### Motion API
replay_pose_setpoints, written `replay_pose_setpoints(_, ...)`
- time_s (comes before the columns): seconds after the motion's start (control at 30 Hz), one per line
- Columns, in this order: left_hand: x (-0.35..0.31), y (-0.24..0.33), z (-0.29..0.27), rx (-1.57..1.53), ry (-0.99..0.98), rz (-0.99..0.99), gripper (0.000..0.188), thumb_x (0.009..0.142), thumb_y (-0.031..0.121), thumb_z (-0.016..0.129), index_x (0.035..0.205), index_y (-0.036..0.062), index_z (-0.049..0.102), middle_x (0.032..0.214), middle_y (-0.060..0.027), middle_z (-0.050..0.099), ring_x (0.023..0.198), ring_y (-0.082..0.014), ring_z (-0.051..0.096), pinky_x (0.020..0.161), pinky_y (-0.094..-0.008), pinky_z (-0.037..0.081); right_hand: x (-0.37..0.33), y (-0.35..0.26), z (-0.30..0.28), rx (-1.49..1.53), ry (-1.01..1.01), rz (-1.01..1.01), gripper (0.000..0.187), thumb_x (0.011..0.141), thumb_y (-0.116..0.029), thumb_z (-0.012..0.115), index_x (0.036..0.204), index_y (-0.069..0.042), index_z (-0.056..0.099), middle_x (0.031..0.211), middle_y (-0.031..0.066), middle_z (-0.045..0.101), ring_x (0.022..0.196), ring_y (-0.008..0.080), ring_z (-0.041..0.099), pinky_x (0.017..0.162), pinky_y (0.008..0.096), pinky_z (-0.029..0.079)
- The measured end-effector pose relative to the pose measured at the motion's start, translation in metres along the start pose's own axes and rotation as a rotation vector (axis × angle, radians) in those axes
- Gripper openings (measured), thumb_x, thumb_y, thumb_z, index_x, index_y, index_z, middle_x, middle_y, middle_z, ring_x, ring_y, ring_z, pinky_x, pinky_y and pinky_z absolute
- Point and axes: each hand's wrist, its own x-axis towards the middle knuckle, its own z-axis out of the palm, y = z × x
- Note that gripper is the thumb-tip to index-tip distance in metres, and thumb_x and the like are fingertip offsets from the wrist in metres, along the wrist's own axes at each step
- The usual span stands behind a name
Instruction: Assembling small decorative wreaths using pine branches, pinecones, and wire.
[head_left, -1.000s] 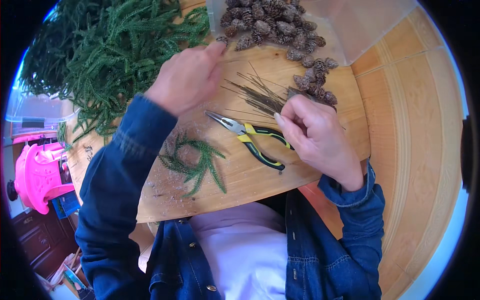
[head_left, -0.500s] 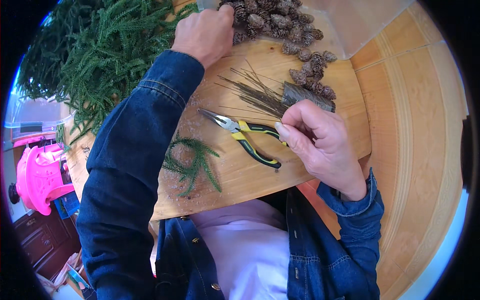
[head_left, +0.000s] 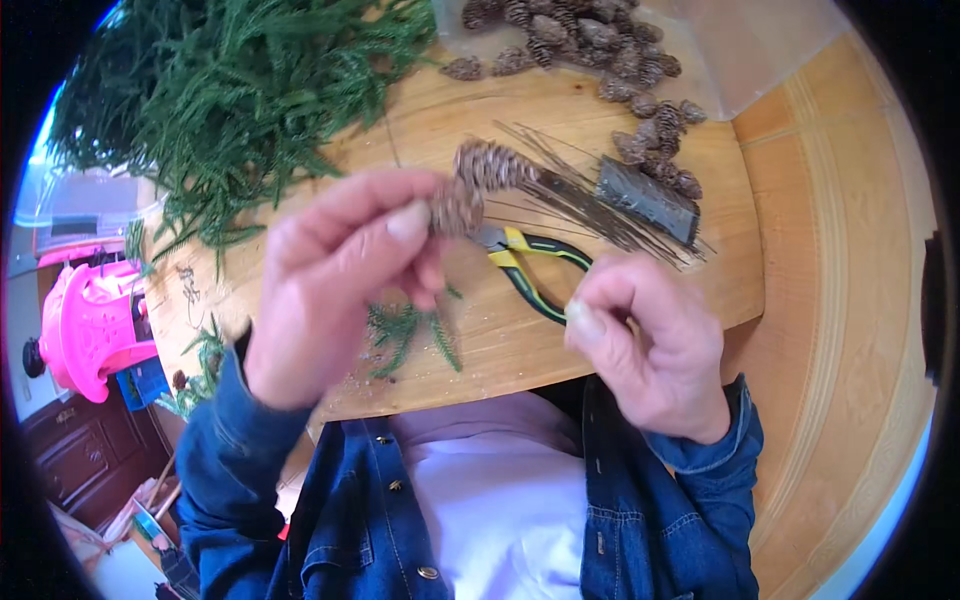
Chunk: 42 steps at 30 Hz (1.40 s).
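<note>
My left hand [head_left: 345, 270] is raised over the table, its thumb and fingers closed on a brown pine cone [head_left: 457, 208]. A second pine cone [head_left: 493, 165] sits against the first, beyond my fingertips. To the right, my right hand [head_left: 655, 345] is closed in a pinch; whatever is between thumb and finger is too thin or blurred to make out. Between the hands lie pliers [head_left: 545, 275] with yellow and black handles, their jaws partly hidden behind the held cone. Beyond the right hand is a bundle of thin brown wires [head_left: 600, 220] beside a dark grey wrapped piece [head_left: 648, 200].
A large pile of green fir-like sprigs [head_left: 260, 110] covers the far left of the wooden table [head_left: 500, 345]. Loose pine cones [head_left: 600, 40] lie at the far right by a clear plastic sheet [head_left: 770, 60]. A small green sprig [head_left: 395, 335] is near the front edge. A pink plastic object [head_left: 95, 335] stands left.
My left hand has come back from the pine cone pile toward me, now carrying two cones. The right hand has shifted slightly nearer and away from the wires, still pinched.
</note>
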Motion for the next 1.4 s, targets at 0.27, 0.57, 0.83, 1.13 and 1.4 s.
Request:
replay_pose_setpoints(0.27,-0.017,-0.038,-0.004,-0.292,0.083,-0.004,0.026,0.094,0.009,0.053,0.116,-0.0032,0.058,0.09,-0.0056,0.064,0.074,-0.0094,0.058,0.066,-0.0233,0.048,0.011,0.004,0.032,0.081,-0.013,0.062,0.008,0.091,-0.005,0.057,0.085,0.0,0.055,0.076,0.0022,0.057,0.063,0.0088,0.049,0.058,0.0227,0.04)
replay_pose_setpoints(0.57,-0.01,-0.043,-0.006,-0.033,-0.073,0.055,0.025,0.094,0.009,0.053,0.115,-0.003,0.059,0.092,-0.0021,0.063,0.073,-0.0063,0.054,0.067,-0.0213,0.047,0.032,0.017,0.023,0.215,0.027,0.163,0.015,0.095,-0.014,0.055,0.09,0.0,0.058,0.095,0.004,0.059,0.071,0.0055,0.051,0.064,0.0201,0.042)
replay_pose_setpoints(0.83,-0.008,-0.047,-0.012,-0.136,-0.044,0.051,0.027,0.093,0.009,0.053,0.117,-0.0031,0.058,0.092,-0.0027,0.063,0.073,-0.0067,0.054,0.067,-0.0215,0.047,0.035,0.023,0.032,0.308,-0.019,0.191,0.015,0.094,-0.013,0.055,0.09,0.001,0.058,0.107,0.0095,0.06,0.074,0.0056,0.051,0.066,0.0199,0.043)
replay_pose_setpoints(1.13,-0.033,-0.045,-0.007,-0.247,-0.007,-0.017,0.038,0.091,0.013,0.054,0.123,-0.0072,0.052,0.098,-0.0089,0.064,0.073,-0.0117,0.058,0.065,-0.0242,0.048,0.014,0.0,0.043,0.077,-0.175,0.042,0.01,0.09,-0.007,0.059,0.086,0.001,0.054,0.08,0.0086,0.057,0.065,0.0137,0.052,0.058,0.0256,0.041)
replay_pose_setpoints(1.4,-0.042,-0.044,-0.006,-0.288,-0.113,-0.059,0.038,0.087,0.017,0.058,0.116,-0.0074,0.054,0.097,-0.0101,0.063,0.074,-0.0123,0.058,0.066,-0.0246,0.049,0.011,-0.003,0.049,0.067,-0.125,-0.057,0.007,0.086,-0.001,0.059,0.083,0.001,0.053,0.069,0.0075,0.051,0.059,0.0178,0.049,0.054,0.0283,0.039)
